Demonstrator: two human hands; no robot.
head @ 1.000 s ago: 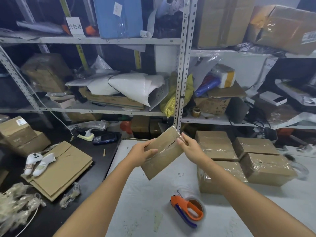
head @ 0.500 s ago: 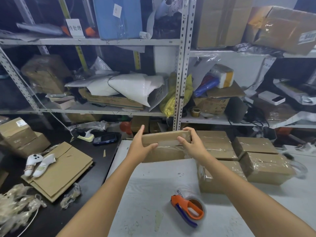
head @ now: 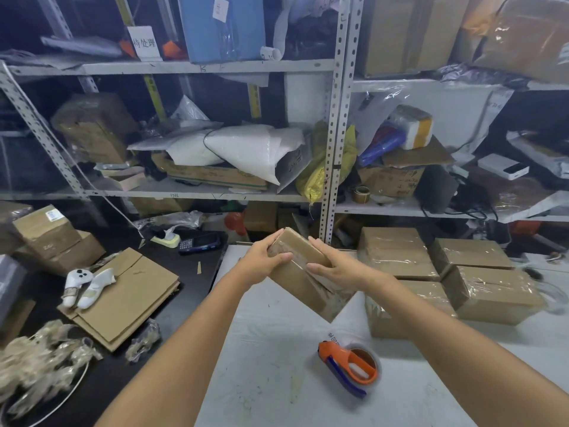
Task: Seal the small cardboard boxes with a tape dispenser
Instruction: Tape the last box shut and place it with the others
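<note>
Both my hands hold a small taped cardboard box (head: 303, 288) in the air above the white table (head: 271, 365). The box is tilted, its far end up and its near corner pointing down to the right. My left hand (head: 264, 261) grips the upper left end, thumb across the side. My right hand (head: 334, 268) grips the right side, fingers over the top edge. An orange and blue tape dispenser (head: 349, 366) with a clear roll lies on the table in front of me, untouched.
Several wrapped cardboard boxes (head: 397, 257) sit on the table's right part. Left of the table a dark bench (head: 191, 282) carries flattened cardboard (head: 123, 297), white controllers (head: 83, 283), a handheld scanner (head: 198, 241) and crumpled tape scraps (head: 37, 365). Metal shelving (head: 337, 118) full of parcels stands behind.
The box has been turned in my hands: first slanted up to the right, then level half a second ago, now tilted the other way with its near corner down. The tape dispenser has not moved.
</note>
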